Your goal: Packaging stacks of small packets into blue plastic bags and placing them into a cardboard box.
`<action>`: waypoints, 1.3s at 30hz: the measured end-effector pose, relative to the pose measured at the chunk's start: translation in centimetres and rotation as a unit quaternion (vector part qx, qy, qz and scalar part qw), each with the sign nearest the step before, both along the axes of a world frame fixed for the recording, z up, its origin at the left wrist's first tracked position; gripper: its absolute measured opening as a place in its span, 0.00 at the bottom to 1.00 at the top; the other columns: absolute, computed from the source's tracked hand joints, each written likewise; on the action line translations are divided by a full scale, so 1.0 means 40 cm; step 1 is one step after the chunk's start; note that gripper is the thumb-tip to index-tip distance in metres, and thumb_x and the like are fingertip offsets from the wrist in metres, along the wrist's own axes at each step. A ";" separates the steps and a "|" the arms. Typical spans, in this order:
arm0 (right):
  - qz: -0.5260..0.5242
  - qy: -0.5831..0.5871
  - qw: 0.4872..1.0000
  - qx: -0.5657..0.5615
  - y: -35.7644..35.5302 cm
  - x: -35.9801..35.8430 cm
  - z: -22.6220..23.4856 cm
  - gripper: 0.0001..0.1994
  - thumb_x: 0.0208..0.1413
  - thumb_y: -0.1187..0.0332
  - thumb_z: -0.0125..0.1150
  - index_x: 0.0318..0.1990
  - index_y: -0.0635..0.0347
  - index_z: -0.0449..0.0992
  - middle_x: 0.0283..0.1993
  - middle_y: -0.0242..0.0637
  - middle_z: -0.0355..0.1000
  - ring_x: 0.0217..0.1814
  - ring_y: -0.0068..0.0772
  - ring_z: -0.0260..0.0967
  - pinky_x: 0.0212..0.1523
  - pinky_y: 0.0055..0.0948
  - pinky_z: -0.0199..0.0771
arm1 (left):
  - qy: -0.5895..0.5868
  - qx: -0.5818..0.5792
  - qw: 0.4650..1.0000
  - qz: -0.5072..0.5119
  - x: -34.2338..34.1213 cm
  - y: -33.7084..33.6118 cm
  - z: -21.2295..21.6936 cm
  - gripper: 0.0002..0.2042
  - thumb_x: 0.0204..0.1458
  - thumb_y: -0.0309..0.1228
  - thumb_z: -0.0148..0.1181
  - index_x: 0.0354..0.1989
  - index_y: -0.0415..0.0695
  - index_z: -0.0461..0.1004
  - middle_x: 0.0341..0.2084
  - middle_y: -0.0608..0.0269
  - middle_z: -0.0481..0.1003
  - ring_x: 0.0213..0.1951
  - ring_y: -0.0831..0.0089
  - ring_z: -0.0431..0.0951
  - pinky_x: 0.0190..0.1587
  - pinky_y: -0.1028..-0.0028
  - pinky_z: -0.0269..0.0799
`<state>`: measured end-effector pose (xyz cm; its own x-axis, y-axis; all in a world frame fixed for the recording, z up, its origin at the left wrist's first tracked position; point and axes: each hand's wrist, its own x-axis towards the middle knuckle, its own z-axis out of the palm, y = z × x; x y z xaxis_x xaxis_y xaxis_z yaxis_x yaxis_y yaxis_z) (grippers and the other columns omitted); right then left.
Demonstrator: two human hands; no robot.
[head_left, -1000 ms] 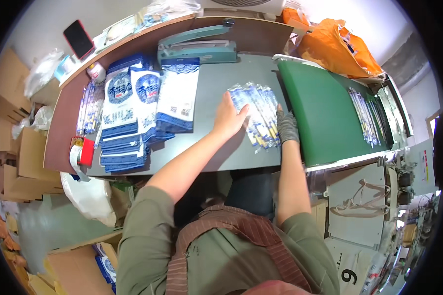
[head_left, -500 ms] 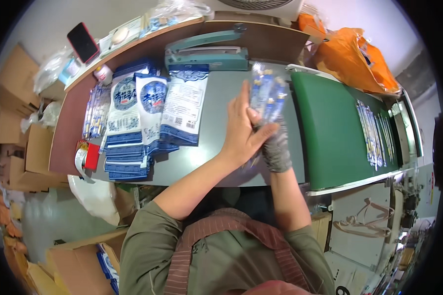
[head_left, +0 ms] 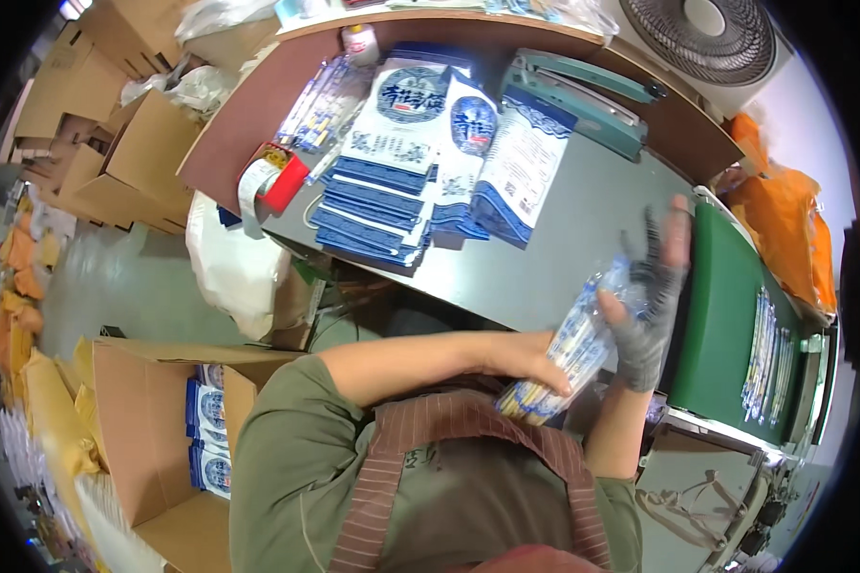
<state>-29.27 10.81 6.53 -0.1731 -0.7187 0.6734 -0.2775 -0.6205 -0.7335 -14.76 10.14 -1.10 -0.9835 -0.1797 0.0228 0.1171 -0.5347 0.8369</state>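
Both my hands hold a bundle of small clear blue-and-white packets (head_left: 575, 346) close to my chest, over the near edge of the grey table (head_left: 564, 239). My bare left hand (head_left: 530, 361) grips the bundle's lower end. My right hand (head_left: 648, 304), in a grey glove, presses the upper end with its fingers spread upward. Stacks of larger blue-and-white printed pouches (head_left: 406, 162) lie fanned out on the table to the left of my hands.
A green conveyor belt (head_left: 721, 315) with several packets (head_left: 763, 353) on it runs at the right. A teal heat sealer (head_left: 583, 100) sits at the table's back. A red tape dispenser (head_left: 269, 181), an open cardboard box (head_left: 153, 430) holding pouches, a fan (head_left: 702, 33) and orange bags (head_left: 784, 229) surround the table.
My hands gathered the packets off the table and pulled the bundle in toward my body. The view has swung to the left, showing the box and floor.
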 end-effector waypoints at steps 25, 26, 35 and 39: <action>0.217 -0.268 0.831 0.438 -0.033 0.095 -0.178 0.14 0.53 0.68 0.60 0.46 0.62 0.73 0.28 0.35 0.74 0.29 0.24 0.72 0.32 0.23 0.75 | -0.329 -0.580 0.691 0.279 0.589 -0.561 0.015 0.09 0.53 0.30 0.62 0.32 0.37 0.72 0.22 0.56 0.72 0.24 0.69 0.70 0.30 0.70 0.65; 0.215 -0.274 0.829 0.437 -0.031 0.090 -0.179 0.14 0.53 0.68 0.60 0.46 0.62 0.73 0.28 0.35 0.74 0.28 0.24 0.72 0.31 0.23 0.75 | -0.302 -0.550 0.713 0.312 0.582 -0.557 0.013 0.10 0.54 0.30 0.62 0.30 0.36 0.71 0.18 0.58 0.69 0.22 0.76 0.64 0.29 0.74 0.63; 0.188 -0.319 0.832 0.413 0.040 0.042 -0.182 0.15 0.51 0.67 0.61 0.46 0.61 0.72 0.28 0.36 0.72 0.26 0.25 0.71 0.29 0.23 0.74 | -0.292 -0.428 0.746 0.418 0.466 -0.460 0.093 0.10 0.51 0.29 0.66 0.26 0.38 0.70 0.21 0.71 0.71 0.25 0.85 0.65 0.29 0.80 0.62; 0.152 -0.343 0.841 0.390 0.079 0.030 -0.177 0.15 0.50 0.67 0.62 0.45 0.61 0.71 0.28 0.36 0.71 0.26 0.26 0.70 0.28 0.23 0.73 | -0.188 -0.412 0.692 0.563 0.181 -0.248 0.093 0.11 0.53 0.30 0.63 0.24 0.39 0.70 0.19 0.66 0.72 0.23 0.76 0.68 0.28 0.74 0.64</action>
